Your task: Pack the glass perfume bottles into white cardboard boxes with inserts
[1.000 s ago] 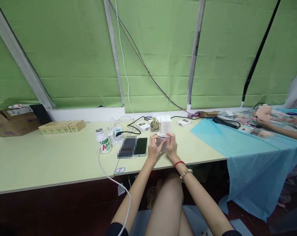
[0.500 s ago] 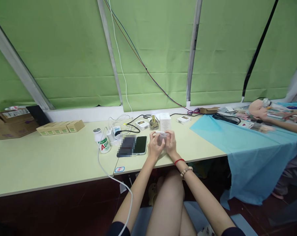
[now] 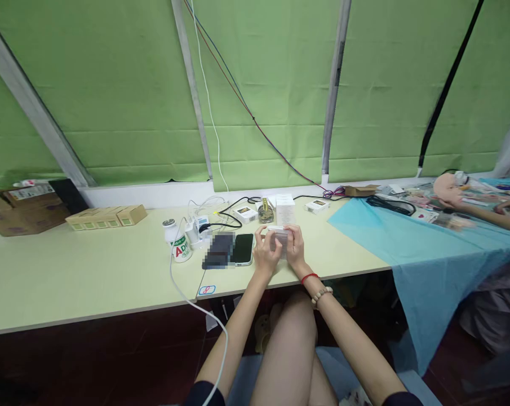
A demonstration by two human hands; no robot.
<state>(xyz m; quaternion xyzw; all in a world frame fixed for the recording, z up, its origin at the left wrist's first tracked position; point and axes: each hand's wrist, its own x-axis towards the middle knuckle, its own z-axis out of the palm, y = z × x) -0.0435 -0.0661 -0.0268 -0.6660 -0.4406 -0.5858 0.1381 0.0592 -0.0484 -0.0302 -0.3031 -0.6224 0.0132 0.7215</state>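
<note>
A small pale box-shaped item (image 3: 281,239), with a white top edge and a greyish-pink face, is held upright just above the table's front edge. My left hand (image 3: 266,252) grips its left side, thumb bent across the face. On the opposite side, my right hand (image 3: 296,246) has its fingers curled round the edge. Whether it is a closed box or a stack cannot be made out. Close to my left hand lies a phone (image 3: 243,249) with a dark screen, beside a dark pixelated item (image 3: 219,251). Behind my hands stands a white printed box (image 3: 285,208).
A glass bottle (image 3: 265,211) and small white boxes (image 3: 245,214) sit at the back. A white jar (image 3: 180,245) stands left beside chargers and cables. Cardboard boxes (image 3: 106,218) line the far left. At right, another person's hand (image 3: 451,198) is by a mannequin head on blue sheeting (image 3: 407,237).
Both hands keep hold of the box-shaped item; more of its face shows between the thumbs. The view has shifted slightly. At the right, the other person's hands have moved a little.
</note>
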